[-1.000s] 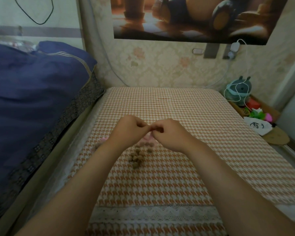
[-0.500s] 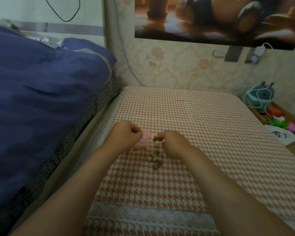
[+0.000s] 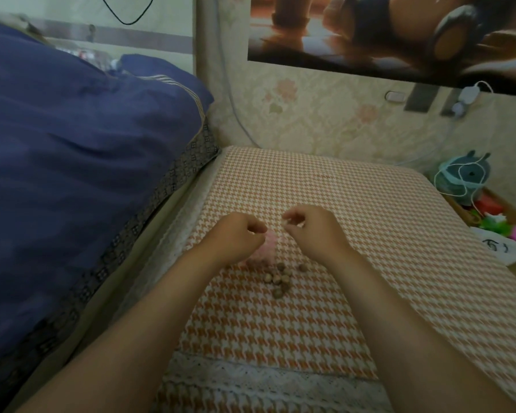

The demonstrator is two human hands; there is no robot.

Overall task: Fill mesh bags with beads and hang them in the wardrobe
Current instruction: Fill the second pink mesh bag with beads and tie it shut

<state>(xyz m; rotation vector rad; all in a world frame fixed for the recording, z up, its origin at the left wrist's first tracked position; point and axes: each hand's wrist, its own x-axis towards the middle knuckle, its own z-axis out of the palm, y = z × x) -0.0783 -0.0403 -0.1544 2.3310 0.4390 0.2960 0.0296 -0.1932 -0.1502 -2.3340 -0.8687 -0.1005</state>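
Floral beige wallpaper, dark poster above (cropped at top), orange houndstooth cover, navy quilt at left

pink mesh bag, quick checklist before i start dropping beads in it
1. Reach: pink mesh bag lies between the hands: ok.
2. Bag mouth open: cannot tell, left hand covers part of it.
3. Grip on the bag: cannot tell.
4. Free picking hand: cannot tell, right hand is curled, maybe pinching something.
5. Supply: beads lie loose on the checked cloth beside the bag: ok.
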